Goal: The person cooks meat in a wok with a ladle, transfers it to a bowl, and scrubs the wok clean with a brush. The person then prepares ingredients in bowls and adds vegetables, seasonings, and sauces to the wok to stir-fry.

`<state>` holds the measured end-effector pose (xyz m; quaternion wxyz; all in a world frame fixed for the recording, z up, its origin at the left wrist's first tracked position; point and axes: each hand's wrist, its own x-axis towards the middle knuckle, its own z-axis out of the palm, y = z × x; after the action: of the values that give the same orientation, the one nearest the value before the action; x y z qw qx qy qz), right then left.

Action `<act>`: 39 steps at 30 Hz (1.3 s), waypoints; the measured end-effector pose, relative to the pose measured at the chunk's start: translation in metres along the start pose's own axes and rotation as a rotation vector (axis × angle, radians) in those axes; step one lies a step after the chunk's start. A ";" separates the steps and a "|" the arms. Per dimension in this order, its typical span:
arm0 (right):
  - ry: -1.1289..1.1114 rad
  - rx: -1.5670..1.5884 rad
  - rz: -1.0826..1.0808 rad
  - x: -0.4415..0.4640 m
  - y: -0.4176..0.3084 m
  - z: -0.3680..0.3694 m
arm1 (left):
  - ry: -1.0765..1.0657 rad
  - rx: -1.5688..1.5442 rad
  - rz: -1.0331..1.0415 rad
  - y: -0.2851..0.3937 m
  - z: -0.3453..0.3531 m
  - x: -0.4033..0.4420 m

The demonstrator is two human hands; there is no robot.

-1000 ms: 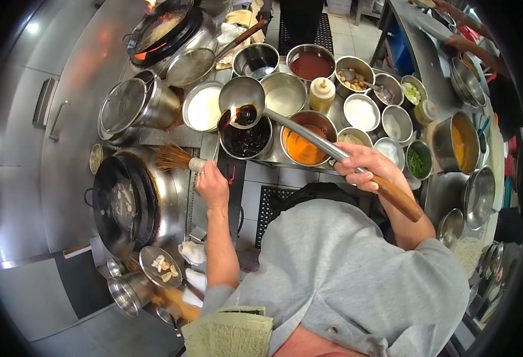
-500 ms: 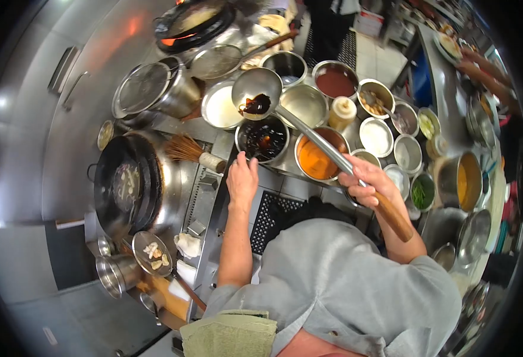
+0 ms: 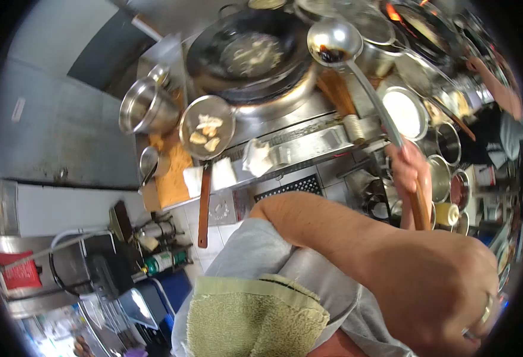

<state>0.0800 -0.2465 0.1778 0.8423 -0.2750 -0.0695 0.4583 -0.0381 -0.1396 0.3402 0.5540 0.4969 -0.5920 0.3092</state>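
Observation:
My right hand (image 3: 409, 168) grips the wooden-handled ladle (image 3: 336, 43), which holds a little dark sauce and hangs beside the wok's right edge. In the black wok (image 3: 246, 56), pale pieces lie in liquid. My left hand (image 3: 452, 291) is large and close to the camera at lower right, a ring on one finger; the fingers are bent and mostly hidden, so what they hold is unclear. A bamboo brush (image 3: 339, 98) lies right of the wok. Left of it, a round strainer (image 3: 207, 128) bears several pale pieces.
Steel pots (image 3: 148, 107) stand at the left by an orange-brown board (image 3: 177, 172). White cloths (image 3: 217, 174) lie on the front edge. A pot of white contents (image 3: 403, 114) and a squeeze bottle (image 3: 447, 213) are at the right. Another person's arm (image 3: 496, 89) shows at upper right.
The view has swung left toward the wok and strainer. The ladle has moved from above the sauce pots to beside the wok. My left hand has come across toward the lower right, close to the camera.

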 end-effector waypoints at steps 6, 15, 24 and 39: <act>0.002 -0.788 0.125 0.171 0.022 0.052 | 0.043 0.115 -0.066 0.021 -0.051 -0.026; 0.052 -1.233 0.061 0.260 0.073 0.053 | 0.138 0.255 -0.203 0.040 -0.117 -0.072; 0.028 -1.292 0.170 0.284 0.059 0.042 | 0.515 0.665 -0.869 0.014 -0.169 -0.208; -0.207 -0.997 0.339 0.289 0.025 0.029 | 0.945 0.221 -1.643 0.077 -0.138 -0.309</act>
<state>0.2157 0.0100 0.1498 0.5124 -0.6025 -0.3159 0.5241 -0.0950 0.0872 0.0832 0.7298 0.6306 0.2599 0.0462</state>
